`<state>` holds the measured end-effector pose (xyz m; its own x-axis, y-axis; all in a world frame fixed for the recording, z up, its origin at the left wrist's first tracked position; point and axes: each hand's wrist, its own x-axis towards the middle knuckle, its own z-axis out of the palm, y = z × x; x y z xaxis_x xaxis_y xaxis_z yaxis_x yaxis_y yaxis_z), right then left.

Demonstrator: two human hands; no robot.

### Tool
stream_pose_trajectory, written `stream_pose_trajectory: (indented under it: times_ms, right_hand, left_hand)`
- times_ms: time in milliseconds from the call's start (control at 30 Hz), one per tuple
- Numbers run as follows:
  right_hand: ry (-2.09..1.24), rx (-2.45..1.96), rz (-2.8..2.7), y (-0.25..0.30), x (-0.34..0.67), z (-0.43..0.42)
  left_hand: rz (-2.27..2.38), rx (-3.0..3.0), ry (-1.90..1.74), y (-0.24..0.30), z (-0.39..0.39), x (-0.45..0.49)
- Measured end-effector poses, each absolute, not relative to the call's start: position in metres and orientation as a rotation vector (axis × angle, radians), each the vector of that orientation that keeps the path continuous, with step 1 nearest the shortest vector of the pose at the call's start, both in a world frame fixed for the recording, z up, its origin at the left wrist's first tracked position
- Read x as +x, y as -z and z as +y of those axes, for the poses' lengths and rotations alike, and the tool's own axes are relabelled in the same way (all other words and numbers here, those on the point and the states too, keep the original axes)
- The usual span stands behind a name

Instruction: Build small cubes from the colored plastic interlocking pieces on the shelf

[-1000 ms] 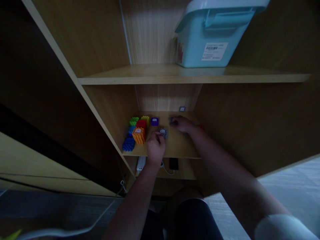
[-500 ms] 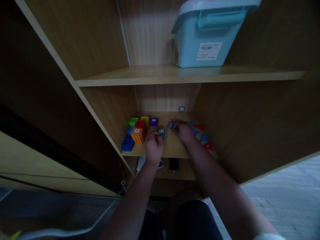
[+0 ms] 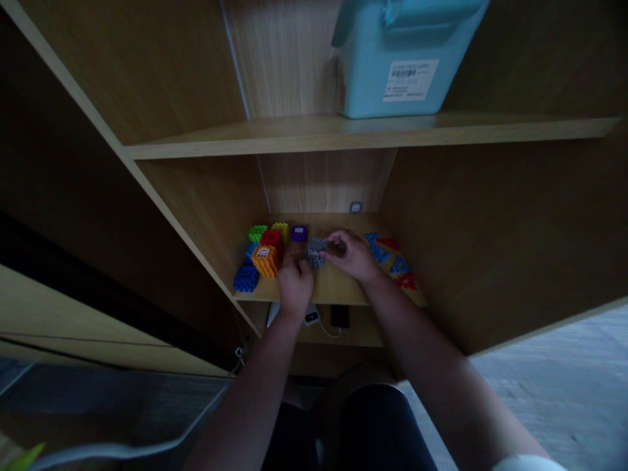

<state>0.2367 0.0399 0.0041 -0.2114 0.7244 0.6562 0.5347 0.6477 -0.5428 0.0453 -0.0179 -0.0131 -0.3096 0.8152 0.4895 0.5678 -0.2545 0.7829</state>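
Grey plastic building pieces with toothed edges (image 3: 315, 255) stand between my two hands on the middle shelf. My left hand (image 3: 295, 284) is closed, fingers curled at the left side of the grey pieces. From the right, my right hand (image 3: 352, 255) pinches a grey piece with thumb and forefinger, at the upper part of the group. The fingers partly hide where the pieces meet. Left of them are stacks of toothed pieces: orange (image 3: 266, 263), red (image 3: 271, 239), blue (image 3: 246, 277), green (image 3: 258, 233) and yellow (image 3: 280, 229). A purple stack (image 3: 299, 233) lies just behind my left hand.
Blue triangles (image 3: 377, 248) and red triangles (image 3: 407, 281) lie at the shelf's right. One grey square (image 3: 356, 207) leans on the back wall. A light-blue bin (image 3: 370, 78) stands on the upper shelf (image 3: 294, 137). Below are a black box (image 3: 339, 316) and a white cable.
My right hand has moved left with its grey piece, bringing it to the other grey pieces. My left hand has stayed near them. The view has tilted slightly downward.
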Motion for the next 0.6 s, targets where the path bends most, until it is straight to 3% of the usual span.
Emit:
stream_pose_trajectory:
  times_ms: [600]
  right_hand:
    - [-0.274,-0.938,-2.0,0.0007,0.2322,0.0428]
  left_hand:
    - [1.756,1.588,-1.443,0.0087,-0.0133,0.0408]
